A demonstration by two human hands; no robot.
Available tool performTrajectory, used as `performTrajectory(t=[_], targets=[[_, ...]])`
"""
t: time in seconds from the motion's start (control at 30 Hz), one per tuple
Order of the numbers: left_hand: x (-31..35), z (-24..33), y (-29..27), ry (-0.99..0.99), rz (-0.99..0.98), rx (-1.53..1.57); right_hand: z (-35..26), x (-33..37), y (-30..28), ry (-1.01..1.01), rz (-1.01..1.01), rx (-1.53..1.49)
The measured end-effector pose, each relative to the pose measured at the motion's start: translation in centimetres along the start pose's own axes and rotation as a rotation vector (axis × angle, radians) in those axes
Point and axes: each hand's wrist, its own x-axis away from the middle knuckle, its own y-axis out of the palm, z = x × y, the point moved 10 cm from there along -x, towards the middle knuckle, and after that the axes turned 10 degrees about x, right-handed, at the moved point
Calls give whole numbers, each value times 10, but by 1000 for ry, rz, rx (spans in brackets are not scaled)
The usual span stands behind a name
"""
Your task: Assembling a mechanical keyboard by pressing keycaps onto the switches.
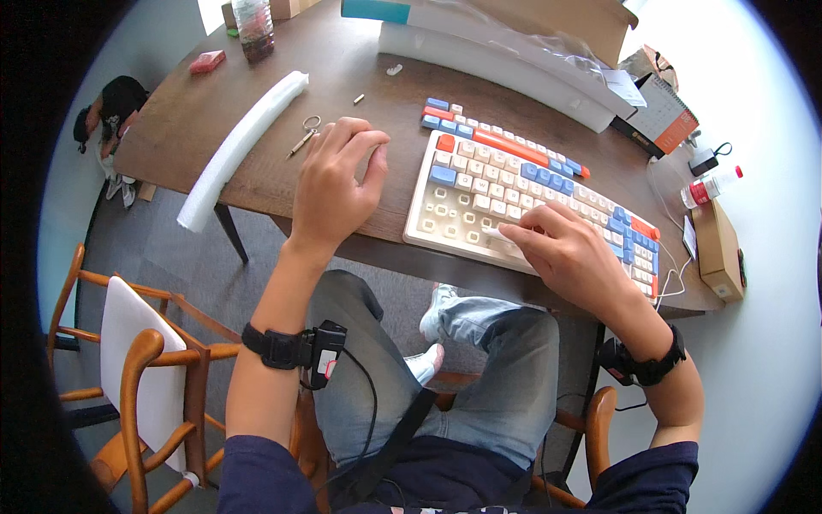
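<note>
A white keyboard lies at a slant near the table's front edge, with cream, blue and orange keycaps on most of it. At its lower left several keycaps are off and the switch sockets show bare. My right hand rests over the lower middle of the keyboard, its thumb and fingers pinching a small white stick whose tip is at the bare sockets. Left of the keyboard, my left hand is loosely curled above the table edge, thumb apart from the fingers, nothing visible in it. A keyring tool lies just beyond it.
Loose keycaps in rows lie behind the keyboard. A white foam strip overhangs the table's left edge. Toward the back are a bottle, a red packet and an opened box. A calendar and a cardboard box stand right.
</note>
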Motion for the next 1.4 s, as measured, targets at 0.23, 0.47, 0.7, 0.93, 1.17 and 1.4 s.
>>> performTrajectory(t=[0.23,0.47,0.7,0.93,1.17,1.4], targets=[[0,-8,0,-43,29,10,-7,-17,10,-59,-13,-22],[-1,-10,2,-77,23,36,-16,-49,-5,-77,147,-262],[0,-13,-1,-89,38,49,2,-38,-48,88,303,-314],[1,-15,-3,-101,45,40,-13,-37,2,-13,53,-92],[0,-17,-1,-109,46,65,-31,-76,3,-115,218,-142],[1,-20,-6,-131,77,75,-11,-66,-59,59,508,-277]])
